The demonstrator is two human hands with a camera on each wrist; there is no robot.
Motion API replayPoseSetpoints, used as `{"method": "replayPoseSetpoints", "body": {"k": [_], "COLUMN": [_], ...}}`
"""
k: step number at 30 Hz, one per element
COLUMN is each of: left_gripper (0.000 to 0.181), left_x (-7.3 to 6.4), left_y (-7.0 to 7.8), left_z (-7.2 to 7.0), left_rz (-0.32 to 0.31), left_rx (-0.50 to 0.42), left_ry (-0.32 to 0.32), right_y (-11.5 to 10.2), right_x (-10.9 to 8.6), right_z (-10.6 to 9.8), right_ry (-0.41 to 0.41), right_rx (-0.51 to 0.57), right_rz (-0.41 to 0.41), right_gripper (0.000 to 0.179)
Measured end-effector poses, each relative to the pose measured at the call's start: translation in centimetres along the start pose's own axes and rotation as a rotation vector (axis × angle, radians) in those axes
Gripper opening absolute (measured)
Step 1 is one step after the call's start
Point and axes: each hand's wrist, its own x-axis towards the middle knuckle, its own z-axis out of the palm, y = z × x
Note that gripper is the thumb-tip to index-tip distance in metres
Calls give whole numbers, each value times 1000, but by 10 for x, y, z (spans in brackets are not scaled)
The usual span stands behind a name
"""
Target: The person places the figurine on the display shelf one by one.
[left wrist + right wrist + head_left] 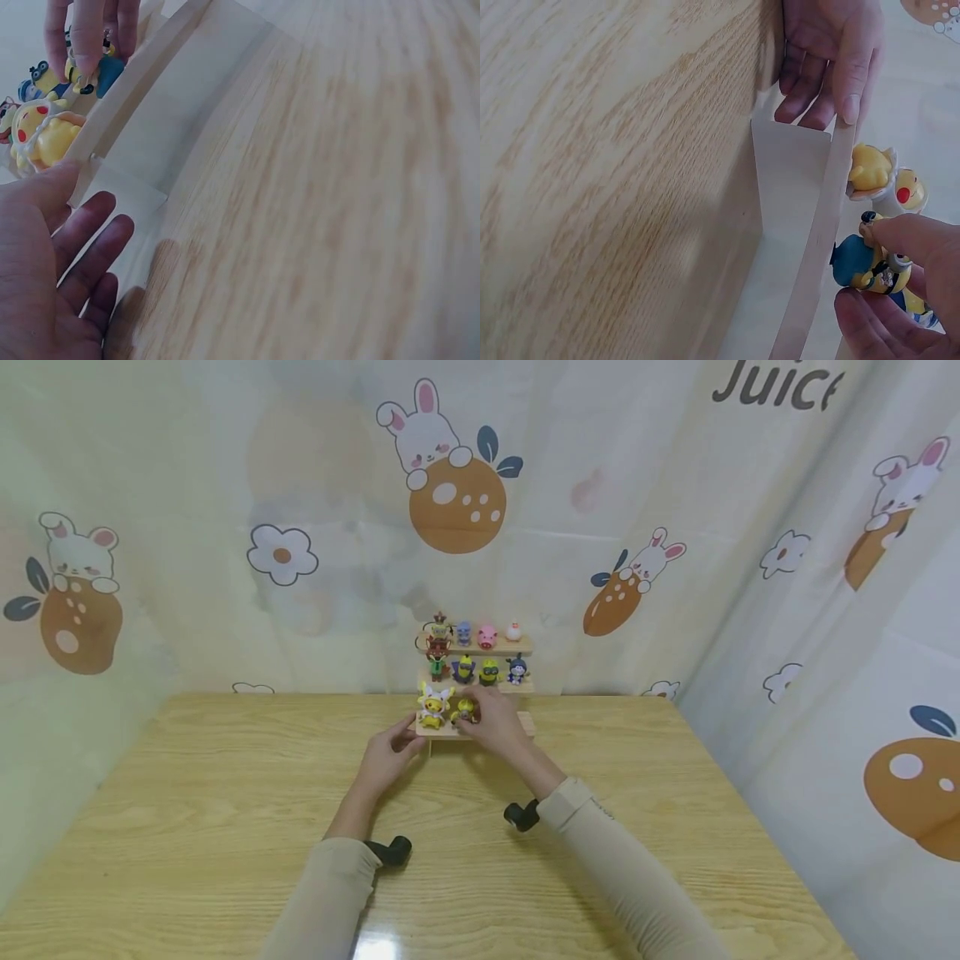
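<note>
A small three-tier wooden display stand [476, 732] carries toy figures. My left hand [390, 756] holds its lower left corner, the thumb on the front edge of the bottom shelf; part of the index finger is hidden. With thumb and fingers my right hand [491, 718] pinches a yellow minion figure [853, 261] with a teal lower part, close over the bottom shelf. Just left of it sits a yellow Pikachu figure [433, 706] with a white hood and red cheeks. In the left wrist view the Pikachu figure [49, 135] is near my left thumb.
Several figures stand on the middle shelf, among them a purple-and-yellow one [463, 669]. The top shelf holds a pink pig [487, 637] and a white chicken-like figure [513, 632]. A wooden table [225, 810] bears the stand, and a printed curtain [337, 635] hangs behind.
</note>
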Motion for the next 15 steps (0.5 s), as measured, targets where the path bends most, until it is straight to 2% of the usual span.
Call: {"method": "replayPoseSetpoints", "body": {"k": [7, 12, 15], "left_gripper": [55, 52, 50], "left_x": [2, 6, 9], "left_y": [-1, -2, 0], "left_z": [-1, -3, -5], "left_rz": [-11, -10, 10], "left_rx": [-10, -21, -21], "left_ry": [-2, 12, 32], "right_y": [-1, -1, 2], "right_x": [-2, -10, -17], "right_z": [-4, -17, -27], "right_ry": [2, -1, 12], "right_rx": [2, 26, -7], "right_rz": [10, 50, 63], "right_gripper": [46, 51, 48]}}
